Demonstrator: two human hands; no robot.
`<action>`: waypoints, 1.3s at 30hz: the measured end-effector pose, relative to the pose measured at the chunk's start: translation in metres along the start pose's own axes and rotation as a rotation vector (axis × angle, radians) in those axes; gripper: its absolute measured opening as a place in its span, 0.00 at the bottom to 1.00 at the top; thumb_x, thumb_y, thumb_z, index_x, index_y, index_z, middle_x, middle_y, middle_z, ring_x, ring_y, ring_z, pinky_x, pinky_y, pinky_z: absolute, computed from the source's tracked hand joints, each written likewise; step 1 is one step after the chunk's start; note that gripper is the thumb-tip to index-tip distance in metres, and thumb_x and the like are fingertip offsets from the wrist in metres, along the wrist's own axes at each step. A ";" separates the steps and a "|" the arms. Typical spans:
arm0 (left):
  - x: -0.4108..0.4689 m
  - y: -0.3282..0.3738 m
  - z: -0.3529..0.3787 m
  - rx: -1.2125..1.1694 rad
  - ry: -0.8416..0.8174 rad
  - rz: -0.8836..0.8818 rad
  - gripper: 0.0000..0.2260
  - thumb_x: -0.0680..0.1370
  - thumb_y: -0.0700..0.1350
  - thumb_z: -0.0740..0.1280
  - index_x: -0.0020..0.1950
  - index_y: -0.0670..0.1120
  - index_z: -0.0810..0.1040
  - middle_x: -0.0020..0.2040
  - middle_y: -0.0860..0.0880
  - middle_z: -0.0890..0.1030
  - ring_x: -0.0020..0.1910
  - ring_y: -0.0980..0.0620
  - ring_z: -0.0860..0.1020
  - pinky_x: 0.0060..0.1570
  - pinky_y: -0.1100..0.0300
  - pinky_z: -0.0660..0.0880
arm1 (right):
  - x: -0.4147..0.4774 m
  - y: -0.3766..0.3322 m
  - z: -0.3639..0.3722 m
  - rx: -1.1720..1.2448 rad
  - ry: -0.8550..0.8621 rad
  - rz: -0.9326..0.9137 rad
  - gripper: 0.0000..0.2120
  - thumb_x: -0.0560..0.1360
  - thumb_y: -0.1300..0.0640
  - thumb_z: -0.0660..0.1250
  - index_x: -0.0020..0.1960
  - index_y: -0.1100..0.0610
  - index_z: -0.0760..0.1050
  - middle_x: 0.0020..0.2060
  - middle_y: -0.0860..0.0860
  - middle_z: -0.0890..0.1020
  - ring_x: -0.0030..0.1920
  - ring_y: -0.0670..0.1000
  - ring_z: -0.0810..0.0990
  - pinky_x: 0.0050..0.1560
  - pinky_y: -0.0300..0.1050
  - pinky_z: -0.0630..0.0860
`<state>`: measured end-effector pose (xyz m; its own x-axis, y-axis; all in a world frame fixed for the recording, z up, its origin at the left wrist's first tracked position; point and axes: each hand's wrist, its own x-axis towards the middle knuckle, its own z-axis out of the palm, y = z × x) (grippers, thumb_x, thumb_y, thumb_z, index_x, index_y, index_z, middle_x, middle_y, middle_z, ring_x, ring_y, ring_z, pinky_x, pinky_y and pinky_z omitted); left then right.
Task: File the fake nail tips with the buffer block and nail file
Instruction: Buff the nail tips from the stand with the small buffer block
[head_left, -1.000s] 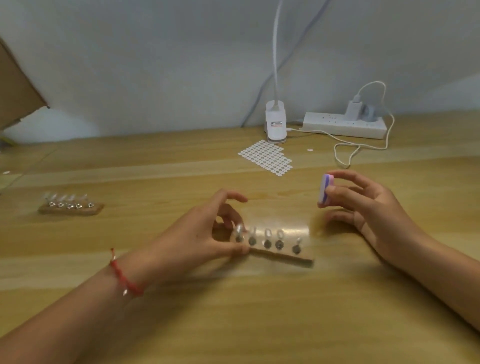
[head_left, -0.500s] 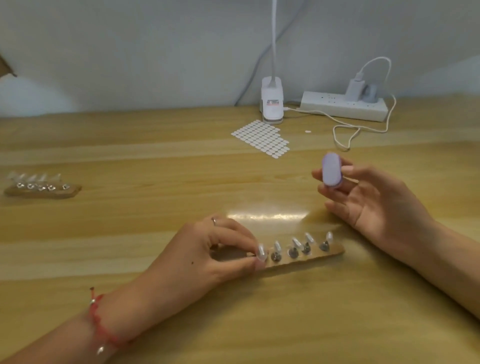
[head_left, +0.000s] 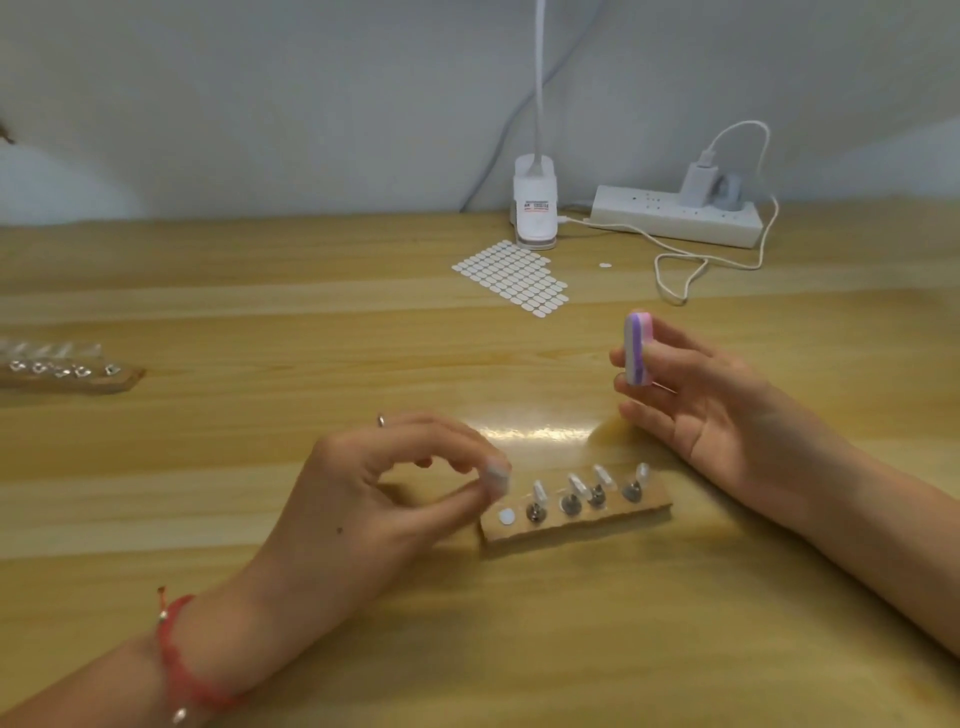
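A small wooden holder (head_left: 582, 522) lies on the table in front of me with several clear nail tips (head_left: 576, 486) standing on metal posts. Its leftmost spot shows only a white sticky dot (head_left: 506, 516). My left hand (head_left: 384, 499) pinches one nail tip (head_left: 496, 475) between thumb and forefinger, just above the holder's left end. My right hand (head_left: 701, 395) holds a pink, purple and white buffer block (head_left: 637, 347) upright in its fingertips, above and to the right of the holder. No nail file is in view.
A second wooden holder with nail tips (head_left: 62, 369) lies at the far left. A sheet of white sticky dots (head_left: 514, 275) is at the back centre, near a white lamp base (head_left: 535, 208), a power strip (head_left: 675, 215) and a looping white cable (head_left: 685, 270).
My left hand has lifted the leftmost nail tip off the holder, leaving the white dot bare. My right hand has turned the buffer block edge-on and kept it raised.
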<state>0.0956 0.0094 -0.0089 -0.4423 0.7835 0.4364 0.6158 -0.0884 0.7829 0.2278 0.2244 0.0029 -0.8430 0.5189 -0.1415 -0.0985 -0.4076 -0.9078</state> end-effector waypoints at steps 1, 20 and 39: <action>0.001 0.002 0.001 -0.074 0.040 -0.065 0.05 0.69 0.53 0.73 0.41 0.54 0.85 0.43 0.57 0.85 0.44 0.57 0.82 0.42 0.67 0.75 | -0.002 -0.001 0.002 -0.027 0.011 -0.039 0.15 0.65 0.64 0.76 0.50 0.52 0.85 0.43 0.52 0.86 0.41 0.48 0.85 0.38 0.38 0.81; 0.006 0.003 0.027 -0.017 0.114 -0.016 0.04 0.74 0.54 0.67 0.46 0.60 0.81 0.45 0.62 0.80 0.50 0.52 0.78 0.54 0.55 0.70 | -0.037 0.019 0.028 -1.147 -0.161 -1.035 0.11 0.77 0.67 0.68 0.54 0.55 0.80 0.53 0.55 0.80 0.56 0.51 0.80 0.56 0.39 0.75; 0.005 0.007 0.027 0.141 0.103 -0.004 0.03 0.75 0.55 0.66 0.45 0.65 0.77 0.49 0.64 0.79 0.54 0.62 0.74 0.55 0.61 0.61 | -0.034 0.021 0.026 -1.242 -0.225 -1.050 0.11 0.76 0.70 0.67 0.53 0.59 0.83 0.52 0.57 0.81 0.53 0.53 0.82 0.51 0.46 0.78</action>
<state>0.1151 0.0295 -0.0137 -0.5052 0.7159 0.4819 0.6961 0.0080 0.7179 0.2405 0.1789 -0.0011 -0.7510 0.0041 0.6603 -0.2770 0.9057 -0.3207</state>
